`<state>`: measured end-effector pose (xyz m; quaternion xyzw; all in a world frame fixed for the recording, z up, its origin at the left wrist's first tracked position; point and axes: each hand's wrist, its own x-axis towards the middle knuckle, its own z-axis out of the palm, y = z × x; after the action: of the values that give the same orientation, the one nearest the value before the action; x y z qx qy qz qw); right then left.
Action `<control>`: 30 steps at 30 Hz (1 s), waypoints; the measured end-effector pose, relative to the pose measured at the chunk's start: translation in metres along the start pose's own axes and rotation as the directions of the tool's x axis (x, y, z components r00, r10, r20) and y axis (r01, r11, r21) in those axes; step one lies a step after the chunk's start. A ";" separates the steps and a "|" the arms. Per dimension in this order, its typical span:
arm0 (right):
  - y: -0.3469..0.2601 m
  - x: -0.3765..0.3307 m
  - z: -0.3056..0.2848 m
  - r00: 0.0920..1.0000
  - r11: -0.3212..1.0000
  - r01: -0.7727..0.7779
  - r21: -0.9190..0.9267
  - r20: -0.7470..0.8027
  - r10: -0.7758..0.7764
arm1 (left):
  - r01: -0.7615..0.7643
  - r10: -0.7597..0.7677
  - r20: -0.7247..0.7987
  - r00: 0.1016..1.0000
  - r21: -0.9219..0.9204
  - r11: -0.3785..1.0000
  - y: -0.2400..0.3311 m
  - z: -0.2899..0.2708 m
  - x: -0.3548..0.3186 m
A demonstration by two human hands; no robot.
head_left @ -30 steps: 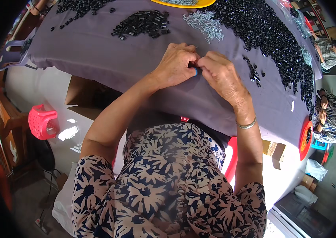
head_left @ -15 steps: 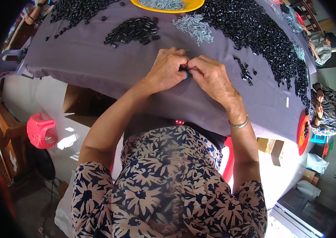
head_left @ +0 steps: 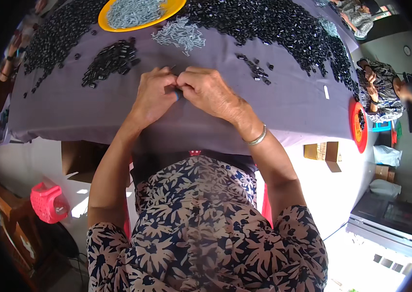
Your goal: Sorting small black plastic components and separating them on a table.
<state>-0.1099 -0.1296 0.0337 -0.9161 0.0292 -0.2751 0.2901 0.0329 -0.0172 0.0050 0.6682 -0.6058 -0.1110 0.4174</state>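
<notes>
My left hand and my right hand meet over the near part of the cloth-covered table, fingertips pinched together. Whatever small piece they hold is mostly hidden; a thin tip shows just above the left fingers. A bit of blue shows at a left fingertip. Beyond the hands lies a loose heap of small silvery screw-like pins. To its left is a pile of short black cylindrical pieces, and a few similar black pieces lie scattered to the right.
A yellow dish of silvery pins stands at the far side. Large black heaps spread at far left and along the right. A red-rimmed dish sits at the right edge. Another person works at right; a pink stool stands left.
The view has shifted, so table and hands appear further left and the heaps lower. Both hands stay pinched together, with little change in their grip.
</notes>
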 end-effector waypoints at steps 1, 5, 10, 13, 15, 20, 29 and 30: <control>-0.001 0.000 0.000 1.000 1.000 -0.012 0.001 0.004 0.012 | 0.010 -0.010 -0.001 1.000 -0.003 1.000 -0.002 0.000 -0.001; 0.000 -0.002 -0.003 0.999 1.000 -0.016 -0.018 0.044 0.017 | 0.011 -0.011 -0.010 1.000 0.019 1.000 -0.004 0.004 -0.003; 0.001 -0.008 -0.026 0.981 0.965 -0.196 0.175 0.033 0.193 | 0.100 -0.096 0.069 0.993 -0.057 0.993 0.000 -0.001 -0.002; 0.013 -0.019 -0.075 0.990 0.973 -0.136 -0.185 -0.044 0.130 | 0.080 -0.077 0.062 0.995 -0.046 0.996 0.001 -0.004 -0.005; 0.044 -0.044 -0.107 0.975 0.905 -0.220 -0.363 -0.043 0.220 | 0.070 -0.068 0.053 0.996 -0.040 0.997 0.002 -0.004 -0.003; 0.054 -0.064 -0.126 0.951 0.890 -0.304 -0.340 -0.058 0.303 | 0.026 -0.022 0.042 0.999 -0.092 0.995 0.003 -0.005 0.001; 0.058 -0.074 -0.108 0.943 0.899 -0.332 -0.285 -0.108 0.314 | -0.014 0.012 -0.027 1.000 -0.080 0.997 0.007 -0.006 -0.003; 0.057 -0.074 -0.109 0.946 0.904 -0.324 -0.278 -0.100 0.309 | -0.004 0.002 -0.032 0.999 -0.073 0.997 0.007 -0.005 -0.003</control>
<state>-0.2235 -0.2169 0.0405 -0.9241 0.2253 -0.2414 0.1924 0.0308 -0.0115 0.0117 0.6533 -0.5954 -0.1218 0.4515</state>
